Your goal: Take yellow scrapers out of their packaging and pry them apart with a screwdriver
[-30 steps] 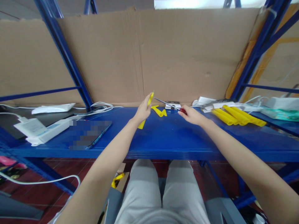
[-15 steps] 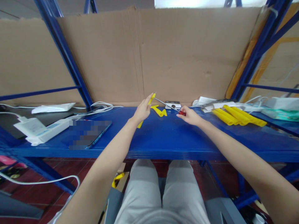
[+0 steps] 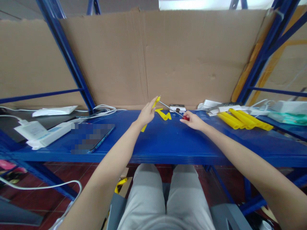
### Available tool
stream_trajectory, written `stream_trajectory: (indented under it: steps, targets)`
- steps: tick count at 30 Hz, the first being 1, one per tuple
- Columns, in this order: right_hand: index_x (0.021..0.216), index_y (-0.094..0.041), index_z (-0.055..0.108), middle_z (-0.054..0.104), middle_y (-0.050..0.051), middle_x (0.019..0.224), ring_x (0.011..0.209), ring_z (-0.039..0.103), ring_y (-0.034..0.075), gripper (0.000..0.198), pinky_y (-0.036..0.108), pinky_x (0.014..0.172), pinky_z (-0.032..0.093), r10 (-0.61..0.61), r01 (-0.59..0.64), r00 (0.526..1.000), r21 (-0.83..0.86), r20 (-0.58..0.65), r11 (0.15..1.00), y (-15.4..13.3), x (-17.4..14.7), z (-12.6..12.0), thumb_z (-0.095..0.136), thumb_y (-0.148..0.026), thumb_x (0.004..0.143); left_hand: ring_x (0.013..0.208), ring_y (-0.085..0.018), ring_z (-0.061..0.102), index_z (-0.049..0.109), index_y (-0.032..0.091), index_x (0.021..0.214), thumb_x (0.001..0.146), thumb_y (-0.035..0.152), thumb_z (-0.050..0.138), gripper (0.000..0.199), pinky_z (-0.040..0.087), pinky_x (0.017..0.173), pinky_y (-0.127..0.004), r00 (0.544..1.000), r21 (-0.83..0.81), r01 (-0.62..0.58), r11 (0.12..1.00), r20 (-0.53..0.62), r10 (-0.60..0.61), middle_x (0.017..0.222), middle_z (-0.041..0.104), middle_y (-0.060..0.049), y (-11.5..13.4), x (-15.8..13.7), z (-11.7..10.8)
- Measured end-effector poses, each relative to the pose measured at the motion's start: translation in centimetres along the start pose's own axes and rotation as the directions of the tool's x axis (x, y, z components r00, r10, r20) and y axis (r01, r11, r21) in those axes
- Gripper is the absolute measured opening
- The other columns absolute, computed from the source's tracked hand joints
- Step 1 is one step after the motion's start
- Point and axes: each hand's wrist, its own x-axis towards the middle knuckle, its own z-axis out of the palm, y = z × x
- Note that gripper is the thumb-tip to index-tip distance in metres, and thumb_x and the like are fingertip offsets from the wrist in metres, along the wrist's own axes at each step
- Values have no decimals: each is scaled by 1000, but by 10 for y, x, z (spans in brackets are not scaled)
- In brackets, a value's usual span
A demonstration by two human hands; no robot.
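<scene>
Raised over the blue table (image 3: pixel 172 140), my left hand (image 3: pixel 146 114) is closed around a yellow plastic piece (image 3: pixel 157 100), whose upper end shows past the fingers. My right hand (image 3: pixel 192 120) grips the red handle of a screwdriver (image 3: pixel 170 108). Its long metal shaft slants up and left, and the tip reaches the yellow piece at my left fingertips. Whether the tip is inside the piece or only against it, I cannot tell. On the table between my hands lie a yellow tube (image 3: pixel 161 114) and a small yellow scrap (image 3: pixel 169 116). Another yellow strip (image 3: pixel 144 128) shows below my left wrist.
Several yellow tubes (image 3: pixel 242 119) lie at the right beside white packets (image 3: pixel 208 104). A small box (image 3: pixel 177 108) stands against the cardboard wall (image 3: pixel 192 57). At the left are a tablet-like device (image 3: pixel 103 135), a power strip (image 3: pixel 55 132) and coiled white cables (image 3: pixel 105 109).
My right hand has shifted slightly left along with the screwdriver, and its grip on the handle has turned a little. My left hand has barely moved.
</scene>
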Motion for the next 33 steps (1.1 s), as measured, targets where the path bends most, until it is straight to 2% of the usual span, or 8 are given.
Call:
stream_trajectory:
  steps: [4,8,13,18,21,24,28,33]
  targets:
    - [87,-19,53,63,4,74,67,58,18,22,29,62,45,-11,9,999,48,40,999,0,1,-2,49,-41,86,108,-24,59,32,24,147,91,15,42,57,42,100,-48,1000,16,26,1000,-7,-26,120,59,-10,0,0,0]
    - [80,-19,52,61,3,69,64,58,17,23,30,62,45,-10,7,996,33,93,999,-3,1,-4,43,-38,89,111,-24,58,31,21,148,90,13,41,58,42,101,-47,999,26,34,999,-10,-34,122,59,-12,1,0,-1]
    - [85,-21,50,59,0,67,61,57,17,20,30,60,44,-5,4,999,18,38,1000,-3,-1,-1,50,-40,86,117,-25,54,30,22,148,90,13,41,60,40,103,-47,1000,9,26,1000,0,-26,130,56,-12,1,1,0]
    - [89,-18,52,64,5,79,70,59,18,24,30,63,46,3,-4,999,2,33,1000,-2,0,-1,52,-42,85,124,-26,50,30,22,148,91,14,40,58,37,106,-50,1000,-3,21,1000,16,-21,136,52,-12,-1,1,0]
    - [84,-19,54,64,5,79,70,59,18,22,29,65,45,-26,27,997,-20,74,999,-3,2,-3,46,-38,89,128,-26,47,28,24,149,92,16,40,59,35,108,-51,1000,-20,-13,1000,9,14,141,48,-11,-4,1,0]
    - [74,-20,51,61,3,70,64,56,17,24,29,62,43,-63,67,995,-46,71,997,-2,2,-3,47,-38,89,130,-25,45,27,27,149,92,16,40,59,33,110,-50,999,-25,-41,999,3,42,144,46,-9,-9,2,1]
    - [79,-21,49,55,-1,61,58,53,16,21,28,57,41,-42,41,999,31,29,999,2,1,1,53,-41,84,130,-25,46,26,27,150,92,15,40,61,33,110,-50,999,-7,-40,999,18,40,145,45,-9,-11,3,0]
    - [85,-20,51,61,3,73,66,57,18,22,29,62,43,-41,41,999,64,1,997,2,1,2,55,-41,83,130,-25,46,25,25,150,92,15,39,60,34,109,-51,999,23,-39,999,32,38,145,45,-10,-9,2,-1]
